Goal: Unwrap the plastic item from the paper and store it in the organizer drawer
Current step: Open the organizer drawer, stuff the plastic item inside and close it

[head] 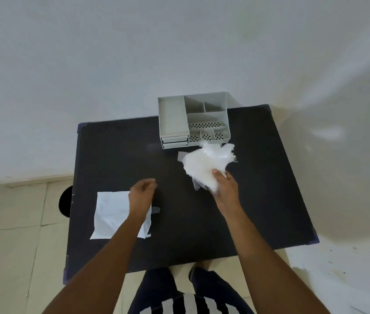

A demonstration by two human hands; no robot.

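A: What's hard to make out here?

B: The crumpled clear plastic [204, 165] is a pale, blurred bunch, so I can't tell what kind of item it is. Its lower end is hidden inside the right hand [224, 189], and its frayed upper end covers part of the organizer's [194, 120] front edge. The left hand [142, 196] hides a corner of the white paper [114, 214].

A: Which way does the plastic run?

B: Its long axis goes from the right hand up and away toward the organizer, fanning out at the far end, held just above the black tabletop [179, 223].

A: And the hands?

B: The right hand is closed around the plastic's lower end. The left hand is loosely curled, fingers half open, holding nothing, over the paper's far right corner.

A: Anything in the organizer?

B: Its open top compartments look empty; several have perforated floors. The drawers [175, 141] at its front left appear closed, contents unseen. The paper lies flat at the tabletop's left side, well apart from the organizer.
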